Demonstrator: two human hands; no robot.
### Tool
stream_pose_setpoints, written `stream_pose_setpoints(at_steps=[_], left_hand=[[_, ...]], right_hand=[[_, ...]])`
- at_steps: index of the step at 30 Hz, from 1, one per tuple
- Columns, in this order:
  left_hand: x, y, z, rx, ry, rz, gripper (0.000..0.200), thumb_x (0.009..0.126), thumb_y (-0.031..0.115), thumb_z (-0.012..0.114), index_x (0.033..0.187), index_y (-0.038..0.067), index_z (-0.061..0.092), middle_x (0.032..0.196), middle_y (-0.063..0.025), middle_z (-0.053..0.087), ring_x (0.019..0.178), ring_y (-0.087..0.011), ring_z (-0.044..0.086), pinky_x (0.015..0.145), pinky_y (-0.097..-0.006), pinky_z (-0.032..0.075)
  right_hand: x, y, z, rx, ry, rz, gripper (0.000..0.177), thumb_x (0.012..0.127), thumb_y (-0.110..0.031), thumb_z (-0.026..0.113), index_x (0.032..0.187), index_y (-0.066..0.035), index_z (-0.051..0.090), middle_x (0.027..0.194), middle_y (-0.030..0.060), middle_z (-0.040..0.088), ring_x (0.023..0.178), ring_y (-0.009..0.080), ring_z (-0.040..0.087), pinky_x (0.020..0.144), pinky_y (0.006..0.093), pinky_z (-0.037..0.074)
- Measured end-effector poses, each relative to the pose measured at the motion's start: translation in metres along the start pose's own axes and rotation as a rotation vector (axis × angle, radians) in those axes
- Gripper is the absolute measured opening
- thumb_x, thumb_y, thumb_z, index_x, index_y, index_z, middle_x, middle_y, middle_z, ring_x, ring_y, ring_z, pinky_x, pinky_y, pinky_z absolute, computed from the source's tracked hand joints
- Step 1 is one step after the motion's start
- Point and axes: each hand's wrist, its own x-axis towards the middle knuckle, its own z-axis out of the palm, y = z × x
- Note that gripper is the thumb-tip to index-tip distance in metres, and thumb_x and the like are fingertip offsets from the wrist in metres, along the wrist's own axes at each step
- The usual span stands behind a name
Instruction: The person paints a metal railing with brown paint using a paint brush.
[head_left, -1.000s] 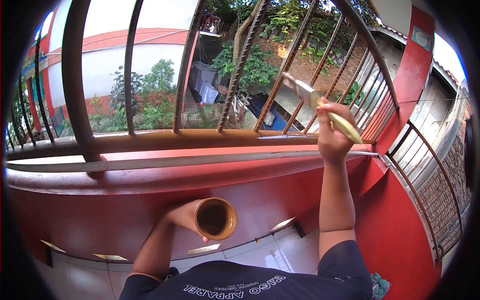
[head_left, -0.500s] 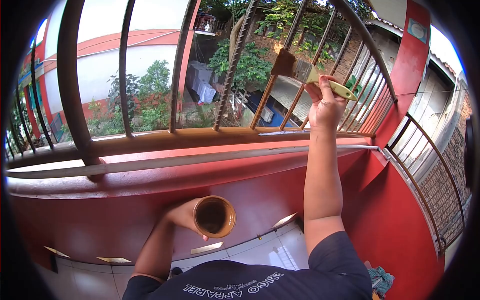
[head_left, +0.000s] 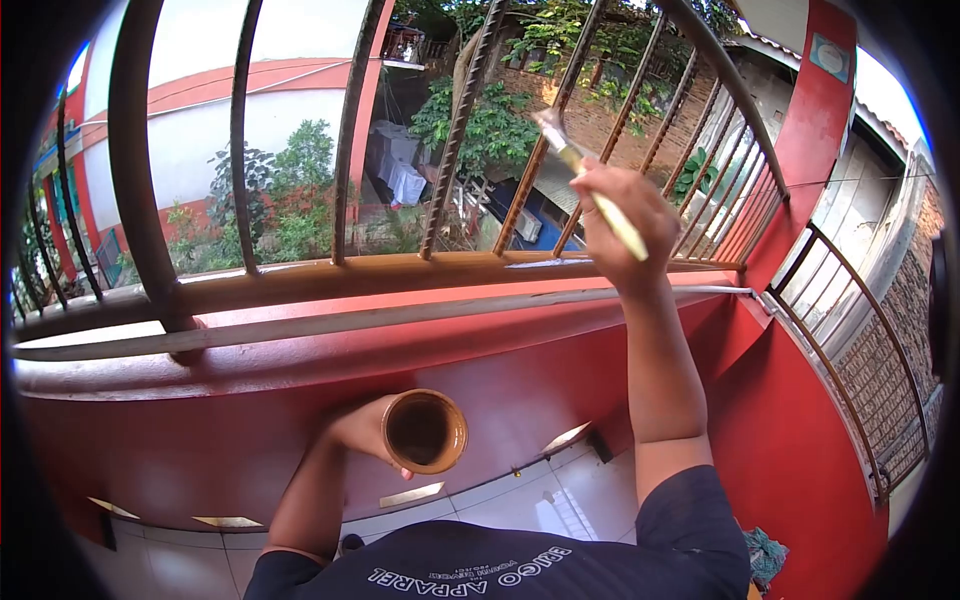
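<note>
My right hand [head_left: 630, 220] is wrapped round the pale yellow-green handle of a paintbrush [head_left: 570, 157]. The brush is turned edge-on, its bristles up against a rusty brown twisted bar [head_left: 526, 200] of the railing. Lower down, my left hand [head_left: 362, 428] grips a round cup [head_left: 459, 432] from its left side. Brown smears coat the cup's rim, and dark brown liquid shows inside. Along the foot of the bars runs a brown bottom rail [head_left: 400, 273], with a whitish patch near the twisted bar.
Below the railing stands a red wall [head_left: 520, 370] with a pale pipe [head_left: 450, 312] along its top. White floor tiles [head_left: 500, 500] lie underneath. At right rises a red pillar [head_left: 805, 120], and crumpled cloth [head_left: 766, 555] lies low on that side. Plants and buildings stand beyond the bars.
My right hand has turned over, its back now facing me, and moved slightly left and down. The brush has swung from broadside to edge-on at the bar. My left hand and cup have barely moved.
</note>
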Motion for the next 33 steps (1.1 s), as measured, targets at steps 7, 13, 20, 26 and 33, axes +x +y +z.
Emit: stream_pose_setpoints(at_steps=[7,13,20,26,33], left_hand=[[0.0,0.0,0.0,0.034,-0.007,0.007,0.087,0.055,0.018,0.098,0.127,0.004,0.052,0.118,-0.0053,0.062,0.108,-0.0142,0.056,0.093,-0.0343,0.048],[-0.002,-0.003,-0.001,0.051,0.0,0.035,0.088,0.055,0.019,0.098,0.128,0.004,0.051,0.118,-0.0055,0.062,0.107,-0.0143,0.056,0.093,-0.0341,0.048],[0.001,-0.001,-0.002,0.07,-0.041,0.047,0.092,0.055,0.019,0.098,0.132,0.003,0.049,0.12,-0.0056,0.061,0.11,-0.0142,0.055,0.095,-0.0342,0.047],[-0.002,-0.001,-0.001,0.056,-0.033,-0.004,0.092,0.055,0.019,0.098,0.131,0.003,0.049,0.119,-0.0056,0.061,0.109,-0.0134,0.055,0.094,-0.0338,0.047],[-0.001,-0.001,-0.002,0.099,-0.031,0.058,0.088,0.055,0.02,0.098,0.127,0.003,0.051,0.115,-0.0052,0.062,0.105,-0.0129,0.056,0.091,-0.0332,0.048]], right_hand=[[0.019,0.002,-0.024,0.123,-0.236,0.209,0.011,0.079,-0.005,0.075,0.089,-0.006,0.069,0.082,0.009,0.07,0.072,0.0237,0.069,0.063,0.0315,0.053],[0.052,0.008,-0.025,-0.187,-0.164,-0.105,0.018,0.075,-0.002,0.073,0.089,-0.012,0.069,0.085,0.0061,0.07,0.073,0.0196,0.069,0.062,0.032,0.055],[0.038,-0.005,-0.03,-0.068,-0.223,-0.036,0.026,0.068,0.001,0.073,0.091,-0.011,0.068,0.085,0.0061,0.07,0.076,0.0231,0.07,0.064,0.0336,0.056],[0.035,-0.013,-0.029,-0.039,-0.451,-0.042,0.017,0.076,-0.002,0.076,0.09,-0.01,0.07,0.083,0.007,0.07,0.077,0.0217,0.069,0.067,0.0323,0.055],[0.078,0.049,-0.024,0.162,-0.038,0.199,0.012,0.081,-0.004,0.075,0.091,-0.01,0.072,0.087,0.006,0.072,0.074,0.0138,0.069,0.065,0.0262,0.054]])
